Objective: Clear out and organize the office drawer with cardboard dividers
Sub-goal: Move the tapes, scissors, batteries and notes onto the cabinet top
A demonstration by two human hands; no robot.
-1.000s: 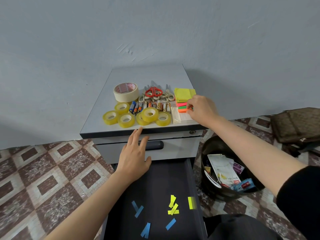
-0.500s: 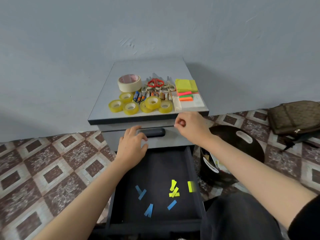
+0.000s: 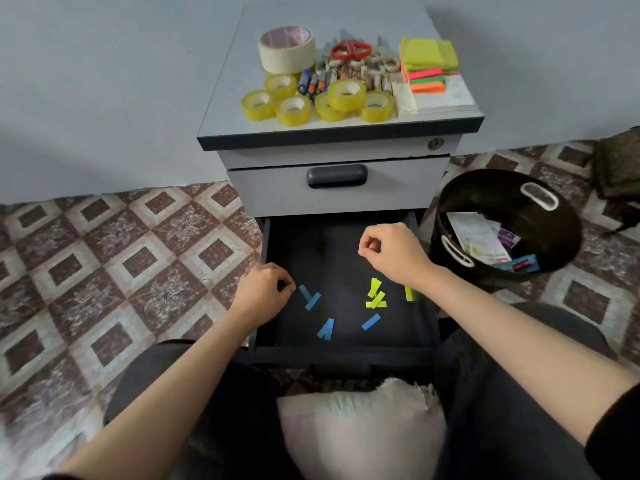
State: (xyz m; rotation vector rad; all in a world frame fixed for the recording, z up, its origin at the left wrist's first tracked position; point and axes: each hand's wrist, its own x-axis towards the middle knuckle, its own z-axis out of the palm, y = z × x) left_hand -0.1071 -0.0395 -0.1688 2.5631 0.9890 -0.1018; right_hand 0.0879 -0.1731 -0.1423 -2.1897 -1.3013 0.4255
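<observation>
Floor (image 3: 121,258): brown and cream diamond tiles, grey wall behind.
Cabinet (image 3: 398,195): grey pedestal against the wall; upper drawer closed, keyhole at its top right.
Drawer (image 3: 346,355): lower one, pulled fully out toward the person – dark bare bottom, only scraps in it.
Bin (image 3: 502,188): black, round, just right of the cabinet, with papers and wrappers inside.
Cushion (image 3: 360,434): pale, in front of the drawer, between the person's knees.
Right hand (image 3: 391,252): over the drawer's right half, fingers curled, thumb tip against forefinger, nothing visible in the pinch.
Left hand (image 3: 265,292): over the drawer's left wall, fingers curled in, holding nothing visible.
Cabinet top: masking tape roll (image 3: 287,50), yellow tape rolls (image 3: 346,95) in front, batteries (image 3: 317,83) and red scissors (image 3: 350,50) mid, sticky notes (image 3: 427,55) at right.
Blue scraps (image 3: 311,301): scattered across the drawer bottom, left to centre.
Yellow scraps (image 3: 375,296): small cluster toward the right – one piece near the right wall.
</observation>
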